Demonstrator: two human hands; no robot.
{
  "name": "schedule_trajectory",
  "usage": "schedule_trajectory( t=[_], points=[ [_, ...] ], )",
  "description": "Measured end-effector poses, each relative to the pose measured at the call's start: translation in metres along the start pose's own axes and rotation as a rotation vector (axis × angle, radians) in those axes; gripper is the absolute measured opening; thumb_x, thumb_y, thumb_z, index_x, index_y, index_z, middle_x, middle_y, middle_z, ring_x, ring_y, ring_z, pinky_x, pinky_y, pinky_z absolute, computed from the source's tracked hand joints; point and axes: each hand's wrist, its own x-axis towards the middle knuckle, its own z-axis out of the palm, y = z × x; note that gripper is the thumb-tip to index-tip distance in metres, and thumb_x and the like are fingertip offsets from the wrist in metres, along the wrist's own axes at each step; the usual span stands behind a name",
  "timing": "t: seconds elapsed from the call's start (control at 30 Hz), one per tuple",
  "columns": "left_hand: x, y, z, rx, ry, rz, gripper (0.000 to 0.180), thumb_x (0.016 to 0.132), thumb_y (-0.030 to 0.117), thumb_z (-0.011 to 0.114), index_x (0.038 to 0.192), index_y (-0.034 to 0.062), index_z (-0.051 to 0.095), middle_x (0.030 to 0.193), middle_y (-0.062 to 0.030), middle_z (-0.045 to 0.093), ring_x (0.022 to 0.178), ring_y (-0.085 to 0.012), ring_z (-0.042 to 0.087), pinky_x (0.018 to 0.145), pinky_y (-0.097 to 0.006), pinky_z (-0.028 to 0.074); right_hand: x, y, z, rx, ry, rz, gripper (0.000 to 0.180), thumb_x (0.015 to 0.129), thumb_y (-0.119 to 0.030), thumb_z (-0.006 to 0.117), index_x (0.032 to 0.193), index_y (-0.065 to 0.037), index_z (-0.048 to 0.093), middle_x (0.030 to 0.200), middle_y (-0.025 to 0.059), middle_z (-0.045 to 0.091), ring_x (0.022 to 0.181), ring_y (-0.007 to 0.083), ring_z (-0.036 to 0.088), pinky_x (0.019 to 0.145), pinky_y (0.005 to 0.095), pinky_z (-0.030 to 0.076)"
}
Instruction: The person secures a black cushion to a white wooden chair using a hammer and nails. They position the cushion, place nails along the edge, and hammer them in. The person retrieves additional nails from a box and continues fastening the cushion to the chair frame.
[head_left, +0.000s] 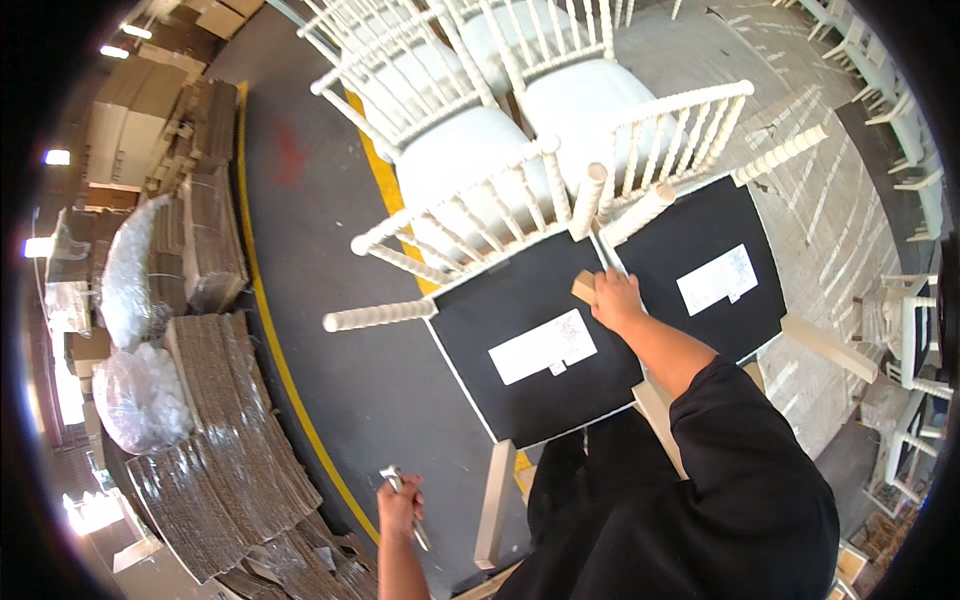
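Between two upturned white chairs [470,190], the right hand [615,298] presses a small wooden block [583,287] at the black seat underside's [530,350] top edge; the left hand [398,505] grips a metal tool [400,490], apparently mid-job.

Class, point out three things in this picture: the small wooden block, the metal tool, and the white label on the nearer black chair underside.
wooden block [583,287], head view, its top face.
metal tool [392,477], head view, its upper end.
white label [544,346], head view, its middle.
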Motion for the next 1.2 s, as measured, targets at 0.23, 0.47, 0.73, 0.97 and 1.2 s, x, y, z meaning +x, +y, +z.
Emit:
schedule_trajectory(
  t=[0.23, 0.47, 0.73, 0.97, 1.2],
  points=[
    [-0.067, -0.074, -0.015, -0.108, 0.161, 0.11, 0.01, 0.102, 0.012, 0.077, 0.095, 0.0057, 0.073, 0.063, -0.0028, 0.06, 0.046, -0.0103, 0.051, 0.041, -0.028, 0.036, -0.041, -0.052, -0.016, 0.151, -0.727, 0.155, 0.058, 0.09, -0.046, 0.075, 0.135, -0.01, 0.078, 0.136, 0.0189, 0.077, 0.121, 0.0323, 0.077, 0.099, 0.0536, 0.058],
    [-0.059, -0.103, -0.02, 0.073, 0.2, 0.42, 0.021, 0.101, 0.018, 0.079, 0.089, 0.0047, 0.069, 0.064, -0.0014, 0.063, 0.052, -0.0105, 0.056, 0.049, -0.03, 0.043, -0.13, -0.116, -0.003, 0.606, -0.627, 0.232, 0.047, 0.101, -0.047, 0.065, 0.133, -0.014, 0.077, 0.123, 0.0219, 0.078, 0.094, 0.0419, 0.077, 0.076, 0.0576, 0.06],
    [-0.081, -0.137, -0.046, -0.015, -0.086, 0.533, 0.021, 0.103, 0.02, 0.078, 0.09, 0.0041, 0.074, 0.064, 0.0007, 0.061, 0.052, -0.0093, 0.055, 0.049, -0.029, 0.041, -0.318, -0.12, 0.044, 1.114, -0.743, 0.291, 0.07, 0.104, -0.057, 0.065, 0.129, 0.008, 0.063, 0.095, 0.0229, 0.077, 0.07, 0.0346, 0.077, 0.058, 0.0506, 0.064],
    [-0.092, -0.137, -0.07, -0.028, -0.519, 0.599, 0.02, 0.101, 0.02, 0.08, 0.099, 0.0004, 0.082, 0.06, 0.0026, 0.055, 0.051, -0.0079, 0.051, 0.049, -0.029, 0.039, -0.466, -0.056, 0.046, 1.492, -0.528, 0.431, 0.056, 0.102, -0.028, 0.07, 0.15, -0.005, 0.051, 0.119, 0.0159, 0.079, 0.088, 0.0263, 0.08, 0.078, 0.0452, 0.065],
    [-0.183, -0.095, 0.009, 0.28, -1.044, 0.82, 0.027, 0.11, 0.023, 0.07, 0.113, -0.0023, 0.081, 0.078, -0.0025, 0.069, 0.068, -0.0139, 0.066, 0.062, -0.031, 0.051, -0.555, -0.017, 0.022, 1.714, -0.083, 0.123, 0.069, 0.098, -0.021, 0.082, 0.158, -0.007, 0.051, 0.139, 0.0117, 0.073, 0.117, 0.0236, 0.075, 0.099, 0.0429, 0.059]
  ],
)
